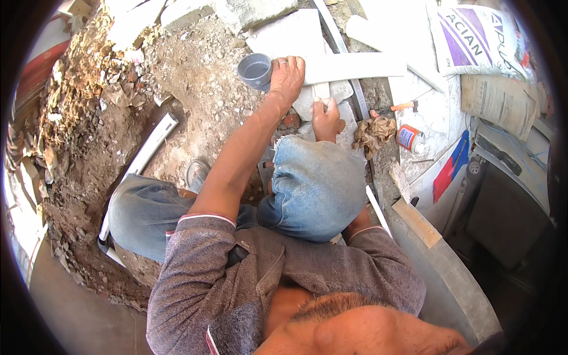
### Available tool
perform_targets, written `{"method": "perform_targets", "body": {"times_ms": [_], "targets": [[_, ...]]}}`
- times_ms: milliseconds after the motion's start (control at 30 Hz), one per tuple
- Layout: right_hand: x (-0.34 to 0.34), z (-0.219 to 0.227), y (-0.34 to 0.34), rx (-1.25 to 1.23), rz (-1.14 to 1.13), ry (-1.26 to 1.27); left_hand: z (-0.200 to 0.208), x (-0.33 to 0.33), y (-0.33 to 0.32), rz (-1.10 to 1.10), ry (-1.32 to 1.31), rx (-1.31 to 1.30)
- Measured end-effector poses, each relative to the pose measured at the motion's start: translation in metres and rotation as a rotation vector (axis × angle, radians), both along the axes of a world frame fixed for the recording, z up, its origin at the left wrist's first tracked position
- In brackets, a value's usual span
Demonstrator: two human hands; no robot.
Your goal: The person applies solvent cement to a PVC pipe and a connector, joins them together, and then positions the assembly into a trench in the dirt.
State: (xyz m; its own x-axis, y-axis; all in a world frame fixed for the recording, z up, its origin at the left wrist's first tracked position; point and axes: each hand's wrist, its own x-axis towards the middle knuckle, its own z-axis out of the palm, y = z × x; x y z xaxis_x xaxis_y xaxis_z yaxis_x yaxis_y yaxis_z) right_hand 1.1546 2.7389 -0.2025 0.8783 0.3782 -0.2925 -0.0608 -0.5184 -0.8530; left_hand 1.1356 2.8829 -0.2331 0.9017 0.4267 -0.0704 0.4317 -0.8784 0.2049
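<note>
A white plastic pipe [355, 66] lies crosswise in front of me, with a dark grey round pipe socket [255, 70] at its left end. My left hand [287, 77] is closed over the pipe right beside the socket, a ring on one finger. Below the pipe, my right hand [325, 120] is closed on a pale flat strip [320, 90] that runs up to the pipe's near edge. A brown bit shows at the side of that hand; its kind is unclear. My raised knee in blue jeans [319, 183] sits just under the right hand.
An orange-labelled tin [410, 139], crumpled brown paper [376, 134] and an orange-handled tool [404, 107] lie to the right. Beyond stands a white and purple sack [482, 41]. Another white pipe [151, 142] slants through the rubble [171, 71] at left. A metal bar [357, 97] passes under the pipe.
</note>
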Motion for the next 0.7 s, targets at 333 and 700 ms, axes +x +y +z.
{"method": "perform_targets", "body": {"times_ms": [333,700], "targets": [[0.004,-0.002,0.010,0.023,-0.004,-0.010,0.001,0.005,0.004,-0.006,-0.022,0.007],[0.036,0.004,0.045,0.020,0.039,-0.048,0.007,0.011,0.008,-0.044,0.026,-0.133]]}}
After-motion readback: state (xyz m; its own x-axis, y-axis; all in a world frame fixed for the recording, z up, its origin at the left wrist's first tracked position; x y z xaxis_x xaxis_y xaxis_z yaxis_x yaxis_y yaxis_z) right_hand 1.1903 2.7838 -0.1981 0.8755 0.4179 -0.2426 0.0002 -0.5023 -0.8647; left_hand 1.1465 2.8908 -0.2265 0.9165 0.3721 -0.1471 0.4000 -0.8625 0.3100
